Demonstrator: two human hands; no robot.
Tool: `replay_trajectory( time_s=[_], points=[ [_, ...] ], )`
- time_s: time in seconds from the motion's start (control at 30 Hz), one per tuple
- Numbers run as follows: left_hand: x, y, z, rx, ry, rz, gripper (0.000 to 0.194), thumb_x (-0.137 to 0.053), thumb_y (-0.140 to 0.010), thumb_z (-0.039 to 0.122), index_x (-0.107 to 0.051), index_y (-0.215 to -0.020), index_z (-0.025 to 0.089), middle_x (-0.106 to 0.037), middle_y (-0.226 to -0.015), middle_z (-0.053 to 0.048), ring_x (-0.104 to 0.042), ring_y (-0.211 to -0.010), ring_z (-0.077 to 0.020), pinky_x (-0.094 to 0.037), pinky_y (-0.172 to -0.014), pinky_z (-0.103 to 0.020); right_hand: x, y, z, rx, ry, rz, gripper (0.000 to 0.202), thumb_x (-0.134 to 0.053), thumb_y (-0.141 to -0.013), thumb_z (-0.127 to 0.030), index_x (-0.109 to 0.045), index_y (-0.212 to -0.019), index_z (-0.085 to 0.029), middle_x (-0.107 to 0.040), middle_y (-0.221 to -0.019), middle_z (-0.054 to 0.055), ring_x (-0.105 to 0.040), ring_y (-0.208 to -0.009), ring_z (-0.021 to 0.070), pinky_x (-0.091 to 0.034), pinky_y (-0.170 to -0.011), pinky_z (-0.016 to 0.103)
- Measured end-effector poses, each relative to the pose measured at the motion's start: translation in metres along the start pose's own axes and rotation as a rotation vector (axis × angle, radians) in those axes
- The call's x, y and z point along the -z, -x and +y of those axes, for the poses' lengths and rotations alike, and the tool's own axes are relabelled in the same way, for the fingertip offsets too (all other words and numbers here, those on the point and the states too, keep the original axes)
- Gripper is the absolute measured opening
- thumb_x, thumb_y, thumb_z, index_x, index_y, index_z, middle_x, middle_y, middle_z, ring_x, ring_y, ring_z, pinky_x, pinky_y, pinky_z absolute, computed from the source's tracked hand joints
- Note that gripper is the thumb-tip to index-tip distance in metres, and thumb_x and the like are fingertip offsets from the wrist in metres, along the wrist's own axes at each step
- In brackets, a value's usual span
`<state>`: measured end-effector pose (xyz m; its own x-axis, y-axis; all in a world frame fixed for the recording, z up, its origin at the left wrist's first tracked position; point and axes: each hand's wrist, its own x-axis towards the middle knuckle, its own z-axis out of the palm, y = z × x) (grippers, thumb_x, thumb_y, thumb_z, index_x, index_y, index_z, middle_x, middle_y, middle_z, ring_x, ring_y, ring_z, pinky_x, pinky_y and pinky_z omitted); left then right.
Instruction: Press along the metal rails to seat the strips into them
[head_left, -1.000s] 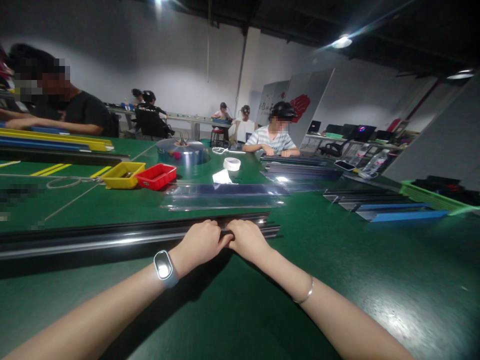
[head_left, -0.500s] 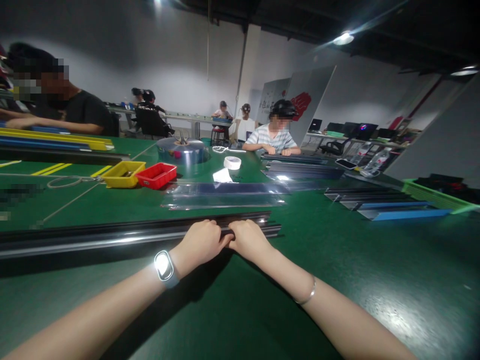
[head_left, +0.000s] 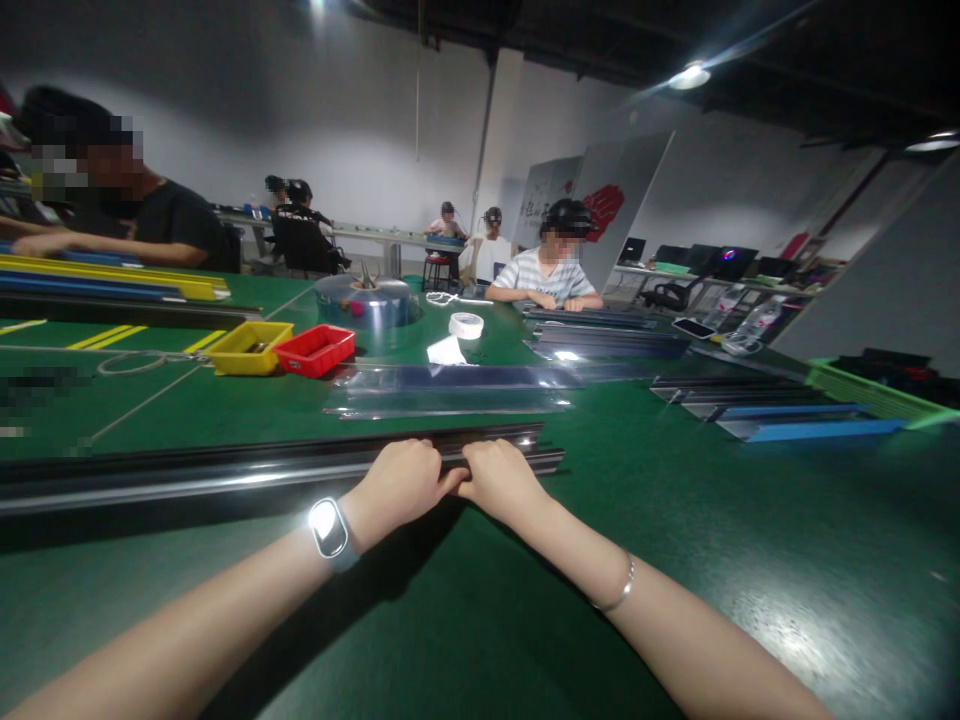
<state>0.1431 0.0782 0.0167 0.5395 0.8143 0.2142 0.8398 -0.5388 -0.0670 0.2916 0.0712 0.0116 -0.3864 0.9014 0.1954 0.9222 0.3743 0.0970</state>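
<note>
A long, shiny black profile strip (head_left: pixel 247 478) lies across the green table (head_left: pixel 420 640), running from the left edge to just right of the middle. Near its right end, my left hand (head_left: pixel 405 480) is closed around it, thumb toward the other hand. Right beside it my right hand (head_left: pixel 499 475) also grips the strip, fingers curled over the far side and hidden. The two thumbs nearly touch. Just beyond the strip lie clear plastic film strips (head_left: pixel 450 390).
Behind are a yellow bin (head_left: pixel 251 350), a red bin (head_left: pixel 316 350), a roll of clear film (head_left: pixel 367 303) and a white tape roll (head_left: pixel 466 325). More profiles (head_left: pixel 817 430) and a green basket (head_left: pixel 862 388) lie at the right. Co-workers sit left (head_left: pixel 165 220) and opposite (head_left: pixel 551 270).
Almost nothing differs. Both hands keep their grip on the black strip at the same spot, and the view has shifted very slightly.
</note>
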Motion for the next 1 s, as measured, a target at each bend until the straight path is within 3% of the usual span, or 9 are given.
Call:
replay_trajectory(
  time_s=[0.23, 0.67, 1.0],
  points=[
    [0.001, 0.000, 0.001, 0.014, -0.017, -0.008, 0.060, -0.025, -0.083, 0.054, -0.064, -0.072, 0.009, -0.063, -0.071, -0.013, -0.060, -0.066, -0.0230, -0.044, -0.062, -0.033, 0.007, -0.002, 0.007, 0.038, -0.032, -0.088, 0.026, -0.053, -0.073, -0.040, -0.059, -0.078, -0.015, -0.066, -0.080, 0.008, -0.061, -0.077, 0.0217, -0.041, -0.068, 0.028],
    [-0.001, -0.002, -0.002, 0.025, -0.019, 0.000, 0.064, -0.023, -0.082, 0.057, -0.064, -0.072, 0.009, -0.063, -0.070, -0.014, -0.060, -0.066, -0.0242, -0.044, -0.061, -0.034, 0.008, -0.002, 0.007, -0.012, -0.016, -0.114, 0.034, -0.052, -0.073, -0.045, -0.060, -0.081, -0.013, -0.065, -0.080, 0.012, -0.061, -0.078, 0.0235, -0.042, -0.069, 0.030],
    [0.000, -0.003, -0.002, 0.004, -0.008, -0.016, 0.068, -0.017, -0.082, 0.059, -0.064, -0.070, 0.010, -0.062, -0.069, -0.013, -0.059, -0.064, -0.0216, -0.043, -0.060, -0.031, 0.015, -0.004, 0.020, 0.008, -0.076, -0.173, 0.036, -0.051, -0.072, -0.050, -0.061, -0.080, -0.016, -0.066, -0.084, 0.009, -0.060, -0.079, 0.0210, -0.043, -0.066, 0.026]
  ],
)
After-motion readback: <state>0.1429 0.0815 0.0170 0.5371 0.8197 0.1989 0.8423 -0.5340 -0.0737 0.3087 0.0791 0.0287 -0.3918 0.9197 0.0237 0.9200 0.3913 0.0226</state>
